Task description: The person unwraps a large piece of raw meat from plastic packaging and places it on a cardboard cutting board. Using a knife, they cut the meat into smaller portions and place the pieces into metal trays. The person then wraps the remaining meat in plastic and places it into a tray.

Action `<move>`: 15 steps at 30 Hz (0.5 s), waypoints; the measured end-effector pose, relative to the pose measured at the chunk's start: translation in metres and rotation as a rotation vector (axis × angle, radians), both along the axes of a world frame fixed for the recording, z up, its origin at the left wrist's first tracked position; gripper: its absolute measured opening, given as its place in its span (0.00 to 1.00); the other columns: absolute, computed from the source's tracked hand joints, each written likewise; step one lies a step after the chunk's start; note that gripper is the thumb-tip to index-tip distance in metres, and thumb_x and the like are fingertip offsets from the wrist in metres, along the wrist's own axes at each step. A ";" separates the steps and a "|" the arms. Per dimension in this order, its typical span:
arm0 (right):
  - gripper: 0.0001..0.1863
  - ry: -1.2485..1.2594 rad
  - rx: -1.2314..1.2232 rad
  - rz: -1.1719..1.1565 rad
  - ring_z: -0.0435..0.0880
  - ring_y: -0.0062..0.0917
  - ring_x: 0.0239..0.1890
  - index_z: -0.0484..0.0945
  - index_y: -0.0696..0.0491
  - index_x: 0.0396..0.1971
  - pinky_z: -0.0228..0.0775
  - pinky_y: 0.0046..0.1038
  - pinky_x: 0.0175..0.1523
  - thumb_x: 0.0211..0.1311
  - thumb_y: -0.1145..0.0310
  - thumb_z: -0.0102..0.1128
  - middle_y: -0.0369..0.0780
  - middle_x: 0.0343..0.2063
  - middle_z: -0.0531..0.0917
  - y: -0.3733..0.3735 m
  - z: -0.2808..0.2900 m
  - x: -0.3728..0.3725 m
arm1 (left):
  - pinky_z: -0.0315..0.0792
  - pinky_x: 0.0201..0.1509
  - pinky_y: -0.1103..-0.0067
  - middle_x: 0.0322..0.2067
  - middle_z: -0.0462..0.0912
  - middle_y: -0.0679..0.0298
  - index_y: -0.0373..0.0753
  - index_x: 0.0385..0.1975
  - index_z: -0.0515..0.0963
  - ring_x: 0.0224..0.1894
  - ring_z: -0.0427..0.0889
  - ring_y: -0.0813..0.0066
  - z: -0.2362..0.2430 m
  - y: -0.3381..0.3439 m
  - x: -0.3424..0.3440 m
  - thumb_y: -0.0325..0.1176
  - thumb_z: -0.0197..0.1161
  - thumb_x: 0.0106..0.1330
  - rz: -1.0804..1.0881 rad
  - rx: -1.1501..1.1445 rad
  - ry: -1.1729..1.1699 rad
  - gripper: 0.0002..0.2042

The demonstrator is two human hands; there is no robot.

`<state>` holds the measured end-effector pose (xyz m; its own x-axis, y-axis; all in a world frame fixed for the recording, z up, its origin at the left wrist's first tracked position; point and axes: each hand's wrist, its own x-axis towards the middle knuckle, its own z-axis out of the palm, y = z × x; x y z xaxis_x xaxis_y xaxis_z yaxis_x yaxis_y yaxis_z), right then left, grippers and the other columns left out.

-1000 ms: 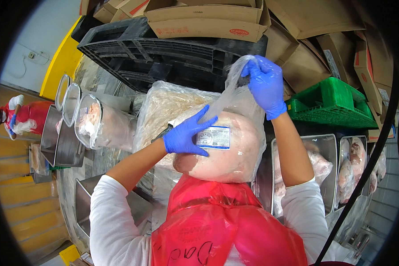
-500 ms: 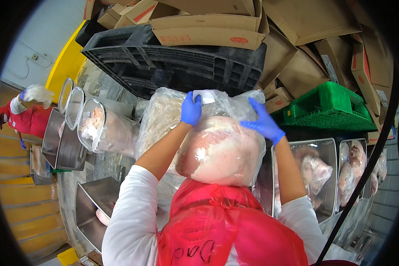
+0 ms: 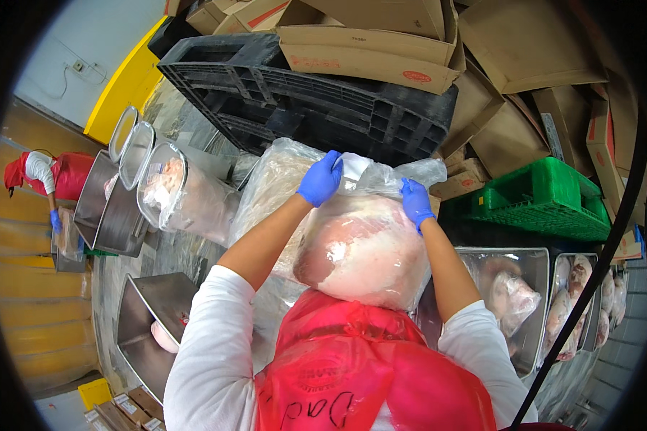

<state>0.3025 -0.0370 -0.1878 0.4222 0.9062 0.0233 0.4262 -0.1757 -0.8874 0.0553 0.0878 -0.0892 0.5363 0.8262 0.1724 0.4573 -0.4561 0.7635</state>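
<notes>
A large pale pink piece of meat point(image 3: 363, 248) in a clear plastic bag point(image 3: 389, 179) rests against the front of my red apron point(image 3: 359, 352). My left hand point(image 3: 320, 179), gloved in blue, is closed on the bag's far edge, next to a white label point(image 3: 354, 167). On the other side, my right hand point(image 3: 416, 203), also in a blue glove, pinches the gathered plastic near the bag's right end. Loose plastic juts out past my right fingers. More clear plastic sheeting point(image 3: 269, 187) covers whatever lies under the meat on the left.
Beyond stand a black pallet point(image 3: 302, 100), cardboard boxes point(image 3: 366, 57) and a green pallet point(image 3: 539, 194). Metal tubs of bagged meat point(image 3: 514, 302) are at right. To the left are lined bins point(image 3: 183, 187), a steel tub point(image 3: 151, 323) and another person point(image 3: 57, 172) in red.
My right hand has gone from spread fingers to a closed grip on the bag. The view has shifted slightly. The other person at left has bent over a tub.
</notes>
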 end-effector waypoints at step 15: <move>0.18 -0.488 -0.045 0.203 0.77 0.50 0.45 0.77 0.61 0.46 0.68 0.40 0.54 0.68 0.66 0.41 0.57 0.41 0.79 0.007 0.013 0.007 | 0.68 0.57 0.62 0.53 0.74 0.48 0.50 0.59 0.71 0.54 0.74 0.47 0.020 -0.058 -0.001 0.61 0.54 0.58 -0.072 -0.096 0.484 0.32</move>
<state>0.3095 -0.0298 -0.1745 0.1879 0.9732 0.1329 0.8172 -0.0798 -0.5709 0.0546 0.0301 -0.0697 0.5920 0.7842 -0.1859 0.7398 -0.4373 0.5113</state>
